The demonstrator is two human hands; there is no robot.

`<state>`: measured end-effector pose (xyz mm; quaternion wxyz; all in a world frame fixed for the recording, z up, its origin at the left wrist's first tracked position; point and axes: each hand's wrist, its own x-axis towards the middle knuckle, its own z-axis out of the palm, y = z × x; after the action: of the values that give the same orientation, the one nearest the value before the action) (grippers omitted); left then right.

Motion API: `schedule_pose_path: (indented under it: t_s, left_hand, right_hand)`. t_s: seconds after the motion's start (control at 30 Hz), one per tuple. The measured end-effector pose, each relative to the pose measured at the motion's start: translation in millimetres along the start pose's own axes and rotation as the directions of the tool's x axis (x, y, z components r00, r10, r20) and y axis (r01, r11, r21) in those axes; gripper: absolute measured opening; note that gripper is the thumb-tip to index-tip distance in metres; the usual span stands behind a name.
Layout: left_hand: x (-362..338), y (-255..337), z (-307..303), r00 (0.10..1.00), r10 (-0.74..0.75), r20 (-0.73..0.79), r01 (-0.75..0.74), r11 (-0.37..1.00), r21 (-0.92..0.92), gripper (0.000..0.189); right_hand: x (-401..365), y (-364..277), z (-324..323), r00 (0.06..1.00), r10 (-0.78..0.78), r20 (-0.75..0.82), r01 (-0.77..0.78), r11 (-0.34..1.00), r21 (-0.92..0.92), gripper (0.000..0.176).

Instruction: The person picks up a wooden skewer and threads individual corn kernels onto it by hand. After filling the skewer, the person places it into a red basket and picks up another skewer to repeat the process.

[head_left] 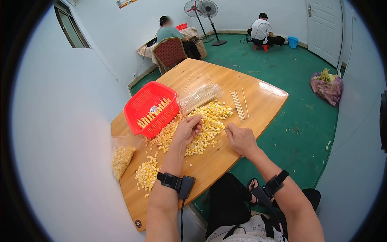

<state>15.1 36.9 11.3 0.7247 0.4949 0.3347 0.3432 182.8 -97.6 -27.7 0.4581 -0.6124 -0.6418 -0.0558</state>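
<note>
My left hand is closed in a pinch above the large heap of yellow corn kernels. To its right, over the table's near edge, my right hand is curled with thumb and fingers pressed together. Whatever either hand holds is too small or hidden to make out. Several thin wooden skewers lie on the table beyond my right hand. Beyond my left hand stands a red plastic basket holding skewers threaded with corn kernels. A clear bag of skewers lies beside the basket.
A smaller kernel pile and a plastic bag of kernels sit at the left of the wooden table. Two people sit farther off, one on a low red stool. Fans, a blue bucket and a purple bag stand on the floor.
</note>
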Motion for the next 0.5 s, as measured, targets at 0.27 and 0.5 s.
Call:
schedule_pose_path:
  t_s: [0.27, 0.5]
  left_hand:
    - [6.9, 4.0, -15.6, 0.971, 0.010, -0.241, -0.064, 0.975, -0.215, 0.015]
    - [11.0, -1.3, -20.5, 0.988, 0.033, -0.149, -0.064, 0.976, -0.209, 0.021]
  right_hand:
    - [0.7, 0.1, -0.8, 1.000, 0.008, 0.018, -0.009, 1.000, 0.013, 0.014]
    - [0.1, -0.7, -1.1, 0.999, -0.025, 0.040, 0.025, 1.000, -0.003, 0.014]
